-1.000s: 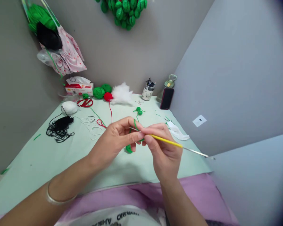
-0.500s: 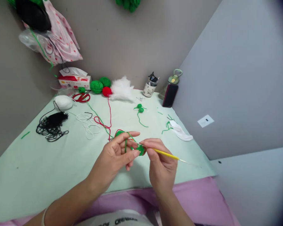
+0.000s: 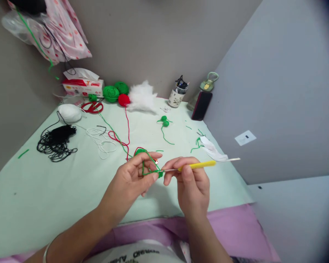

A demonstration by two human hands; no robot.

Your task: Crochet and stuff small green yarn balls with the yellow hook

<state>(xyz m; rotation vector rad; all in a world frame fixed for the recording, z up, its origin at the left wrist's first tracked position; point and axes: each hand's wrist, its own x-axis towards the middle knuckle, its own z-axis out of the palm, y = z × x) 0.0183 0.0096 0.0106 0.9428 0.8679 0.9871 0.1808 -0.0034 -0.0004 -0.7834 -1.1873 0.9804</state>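
My left hand [image 3: 133,179] pinches a small green crochet piece [image 3: 159,174], with green yarn [image 3: 146,160] looped over its raised forefinger. My right hand [image 3: 192,182] grips a yellow-handled crochet hook [image 3: 197,165] that lies nearly level, its metal tip at the green piece. Both hands hover above the pale green table [image 3: 44,197] near its front edge. The green strand runs back across the table towards green yarn balls [image 3: 111,93].
On the table lie a black yarn tangle [image 3: 56,140], white yarn [image 3: 69,112], red scissors [image 3: 92,107], a red yarn ball [image 3: 123,99], white stuffing [image 3: 142,96], a tissue box [image 3: 82,87], a jar [image 3: 177,97], a phone [image 3: 201,106] and a white cloth [image 3: 212,149]. Walls close in behind and at right.
The view has tilted down, so both hands sit lower and nearer the table's front edge. The hook has swung from pointing down-right to nearly level. Yarn now loops over the left forefinger.
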